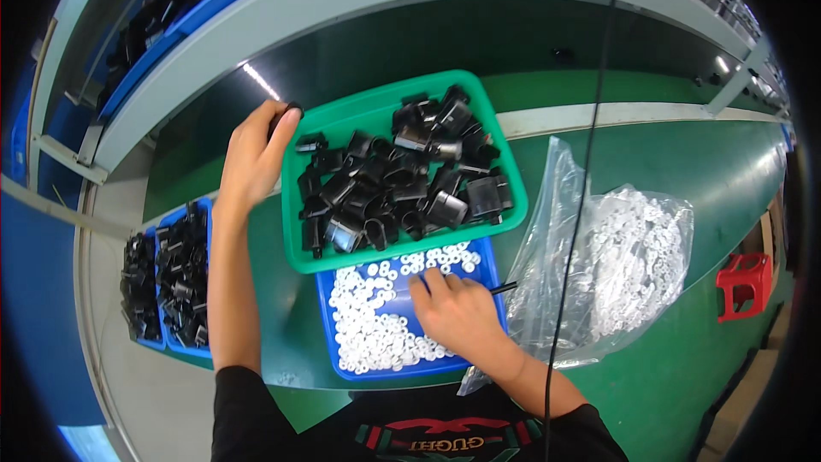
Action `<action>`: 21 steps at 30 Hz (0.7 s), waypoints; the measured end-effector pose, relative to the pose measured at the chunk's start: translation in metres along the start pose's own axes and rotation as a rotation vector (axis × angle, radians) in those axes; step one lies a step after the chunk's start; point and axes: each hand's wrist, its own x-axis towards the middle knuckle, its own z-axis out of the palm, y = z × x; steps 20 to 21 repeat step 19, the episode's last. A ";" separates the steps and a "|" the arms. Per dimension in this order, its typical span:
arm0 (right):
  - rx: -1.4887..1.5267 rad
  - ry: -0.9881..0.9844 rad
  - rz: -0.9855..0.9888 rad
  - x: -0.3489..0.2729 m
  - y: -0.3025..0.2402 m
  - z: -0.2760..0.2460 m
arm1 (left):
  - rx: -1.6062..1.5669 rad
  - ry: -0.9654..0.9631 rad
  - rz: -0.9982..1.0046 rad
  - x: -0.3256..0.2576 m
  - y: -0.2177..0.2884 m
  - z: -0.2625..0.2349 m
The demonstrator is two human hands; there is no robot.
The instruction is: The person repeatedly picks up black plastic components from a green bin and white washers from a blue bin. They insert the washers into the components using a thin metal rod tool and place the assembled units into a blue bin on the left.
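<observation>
My left hand [255,150] is raised at the upper left corner of the green tray [513,154], its fingers closed round a small black plastic part [293,108]. Most of that part is hidden by the fingers. In the green tray lie many black plastic housings [406,171]. Below it, partly covered by the tray, is a blue tray [499,291] of small white rings [376,338]. Over these rings my right hand [457,312] is closed on a thin black pen-like tool [505,287], whose rear end sticks out to the right. Its tip cannot be made out.
To the right, a clear plastic bag [637,261] holds more white rings. A black cable [590,145] hangs across the view. Two blue bins [208,248] with black parts stand at the left. A red stool [744,287] is at the far right.
</observation>
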 end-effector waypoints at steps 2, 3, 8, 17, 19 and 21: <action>0.026 -0.001 0.001 0.000 0.000 -0.002 | 0.157 -0.110 -0.066 0.040 -0.015 0.010; 0.023 -0.003 0.015 -0.001 0.002 -0.003 | 0.209 -0.181 -0.060 0.059 -0.020 0.022; 0.018 0.033 0.004 0.001 -0.001 -0.003 | 0.311 -0.261 -0.054 0.117 -0.072 0.076; 0.066 0.025 0.045 0.000 0.001 0.003 | 0.382 -0.575 -0.182 0.157 -0.110 0.124; 0.082 -0.020 0.060 0.000 0.001 0.002 | 0.397 -0.590 -0.174 0.161 -0.104 0.127; 0.082 -0.020 0.060 0.000 0.001 0.002 | 0.397 -0.590 -0.174 0.161 -0.104 0.127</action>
